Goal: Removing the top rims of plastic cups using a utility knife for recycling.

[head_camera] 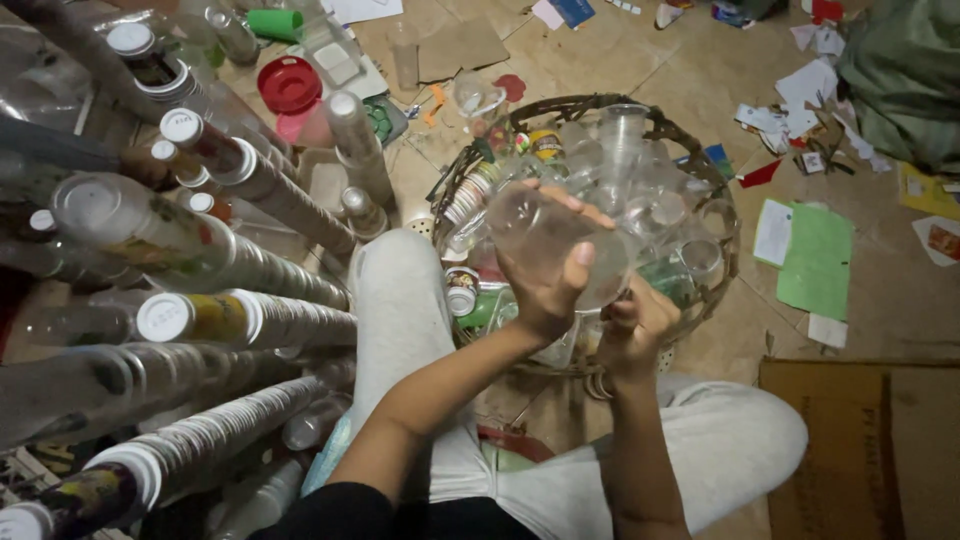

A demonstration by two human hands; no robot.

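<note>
Gripping clear cup (535, 235), left hand (545, 285) over basket (725, 235).

Long stacks of nested plastic cups (250, 180) lay fanned across the left side; a red lid (289, 84) rested on the tiled floor (640, 60) beyond them, near a green cup (274, 22) on its side; green paper sheets (816, 260) lay to the right, with torn scraps (800, 110) scattered behind; a cardboard box (860, 440) sat at lower right.
</note>
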